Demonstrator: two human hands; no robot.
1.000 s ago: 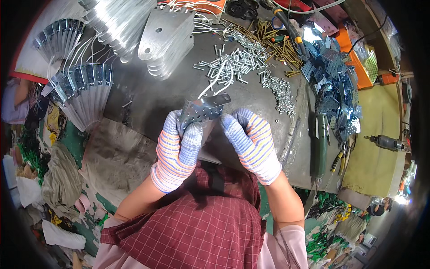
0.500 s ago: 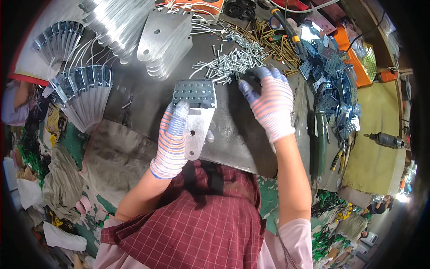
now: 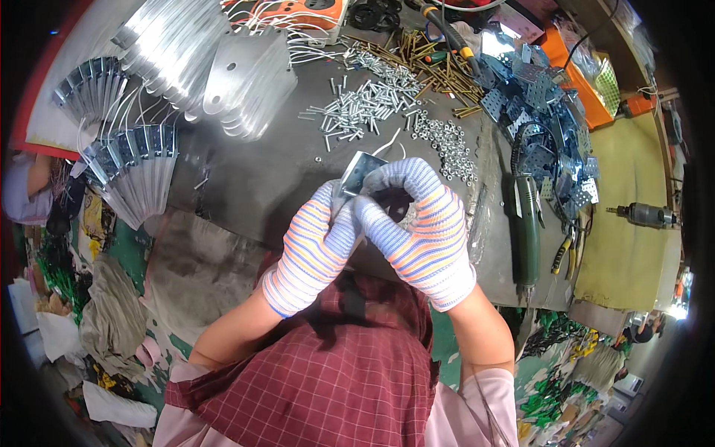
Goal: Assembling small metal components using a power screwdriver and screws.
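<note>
Both my hands wear striped knit gloves and meet over the near part of the metal bench. My left hand (image 3: 316,238) is closed round a silver metal bracket (image 3: 360,171), now tilted up with one face toward the far side; the gloves hide most of it. A white wire (image 3: 392,143) sticks up beside it. My right hand (image 3: 428,235) is curled against the bracket, fingertips pinched. A small shiny screw (image 3: 348,193) shows at the bracket between the two hands; its far end is hidden by the fingers.
Beyond my hands lie loose silver screws (image 3: 365,108), nuts (image 3: 447,145) and long brass-coloured screws (image 3: 436,63). Perforated plates (image 3: 540,112) are heaped at right, near a green power tool (image 3: 527,238). Stacked flat plates (image 3: 242,82) and fanned bracket assemblies (image 3: 141,167) sit at left.
My right hand has come back from the screw pile to the bracket. My left hand has moved right and turned the bracket, and a screw now shows at it.
</note>
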